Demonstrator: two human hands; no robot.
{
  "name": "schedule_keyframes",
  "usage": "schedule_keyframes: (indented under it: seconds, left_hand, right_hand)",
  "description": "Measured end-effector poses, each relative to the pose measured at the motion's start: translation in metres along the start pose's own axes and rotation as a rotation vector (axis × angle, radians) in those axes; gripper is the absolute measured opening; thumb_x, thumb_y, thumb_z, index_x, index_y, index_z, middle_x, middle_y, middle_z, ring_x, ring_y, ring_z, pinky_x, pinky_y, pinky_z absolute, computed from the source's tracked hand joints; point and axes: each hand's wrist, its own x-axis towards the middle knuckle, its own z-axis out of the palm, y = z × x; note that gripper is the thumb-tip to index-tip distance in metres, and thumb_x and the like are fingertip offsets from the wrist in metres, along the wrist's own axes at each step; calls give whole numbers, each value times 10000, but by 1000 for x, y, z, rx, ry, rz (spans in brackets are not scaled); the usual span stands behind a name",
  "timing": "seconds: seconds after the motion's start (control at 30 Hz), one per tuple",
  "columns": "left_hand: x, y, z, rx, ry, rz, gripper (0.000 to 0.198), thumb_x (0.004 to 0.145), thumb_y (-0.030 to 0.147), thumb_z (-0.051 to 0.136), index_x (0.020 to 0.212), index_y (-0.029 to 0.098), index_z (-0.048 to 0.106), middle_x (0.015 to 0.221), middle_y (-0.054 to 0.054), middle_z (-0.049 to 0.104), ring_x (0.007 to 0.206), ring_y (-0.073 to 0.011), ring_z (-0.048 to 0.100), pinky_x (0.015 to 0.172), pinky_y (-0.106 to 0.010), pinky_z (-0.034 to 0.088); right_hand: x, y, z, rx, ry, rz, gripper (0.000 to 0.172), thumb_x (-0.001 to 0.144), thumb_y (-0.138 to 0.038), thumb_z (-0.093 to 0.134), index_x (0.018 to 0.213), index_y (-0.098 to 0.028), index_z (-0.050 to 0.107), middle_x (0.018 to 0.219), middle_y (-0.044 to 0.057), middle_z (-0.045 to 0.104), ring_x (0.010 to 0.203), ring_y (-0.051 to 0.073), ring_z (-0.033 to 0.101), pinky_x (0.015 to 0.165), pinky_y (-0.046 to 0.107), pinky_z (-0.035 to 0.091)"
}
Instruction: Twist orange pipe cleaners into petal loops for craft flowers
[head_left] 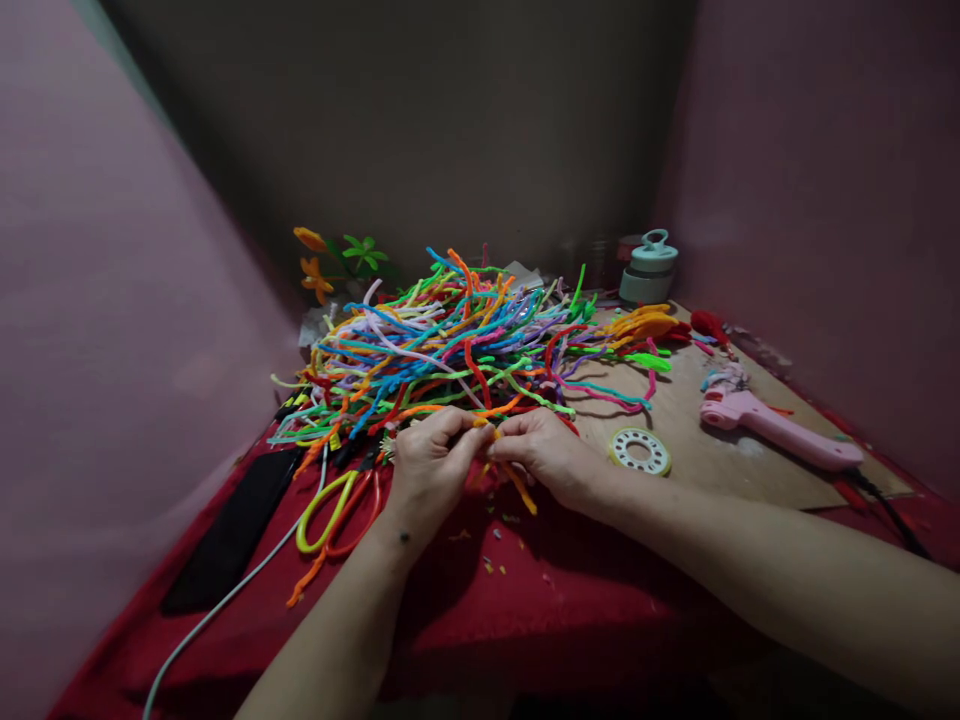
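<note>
My left hand (435, 448) and my right hand (544, 452) meet over the front of the red-covered table. Both pinch an orange pipe cleaner (521, 490), whose loose end hangs down below my right fingers; the part between the fingertips is mostly hidden. Right behind my hands spreads a big heap of multicoloured pipe cleaners (450, 345). Scissors (326, 512) with one yellow and one red handle loop lie left of my left wrist, their blades partly covered. A white and yellow ring-shaped disc (640, 453) with holes rests to the right of my right hand.
A pink glue gun (780, 428) lies on a wooden board (690, 480) at right, its black cord trailing off. At left are a black phone-like slab (232, 530) and a white cable (225, 605). Behind stand a mint-coloured container (649, 270) and orange pipe-cleaner flowers (316, 280).
</note>
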Motion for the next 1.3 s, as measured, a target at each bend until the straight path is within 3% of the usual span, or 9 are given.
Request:
schedule_keyframes:
  seconds: [0.17,0.37,0.57,0.7,1.07,1.2,1.3]
  left_hand:
    - [6,3,-8,-202,-126,-204,226,737,371,609,682,151,605,505,34,524,418,-69,426,412,-192,325]
    - [8,7,-16,-295,-312,-319,263,702,385,652,806,149,602,539,36,550,392,-55,418,390,-180,301]
    - [7,7,-17,-251,-263,-310,240,660,343,688,750,131,620,549,28,546,428,-52,398,406,-180,285]
    - [8,6,-19,-234,-261,-283,221,676,333,670,752,132,621,576,20,545,462,-55,405,437,-181,297]
    - [8,5,-21,-137,-342,-191,157,719,293,595,716,137,607,583,15,527,493,-70,410,452,-187,321]
    - [8,4,-20,-41,-310,-166,164,730,295,576,682,138,590,573,17,532,496,-77,424,466,-197,334]
    - [5,3,-17,97,-236,-64,165,759,283,546,683,142,585,630,-6,574,551,-99,478,515,-214,370]
  right_hand:
    - [3,-1,-2,59,-60,-35,265,678,-344,630,537,-143,531,436,-57,418,392,52,309,411,228,214]
    - [8,0,-5,247,51,-11,289,637,-390,692,594,-140,556,452,-58,450,385,47,328,401,221,191]
    - [8,0,-6,270,-9,-35,217,674,-288,635,561,-146,517,427,-49,438,363,56,361,388,214,242]
    - [5,-7,-7,233,23,-41,143,663,-234,622,600,-144,530,445,-41,480,361,55,402,380,200,282]
    - [2,-16,-7,-43,12,16,60,633,-190,602,652,-140,575,412,-60,473,328,46,380,339,178,244]
    - [3,-13,-7,-148,63,2,97,651,-173,558,563,-147,526,383,-47,471,327,54,382,357,192,246]
    - [5,-10,-6,-176,92,-7,129,680,-179,522,554,-159,506,368,-52,448,322,62,369,355,201,235]
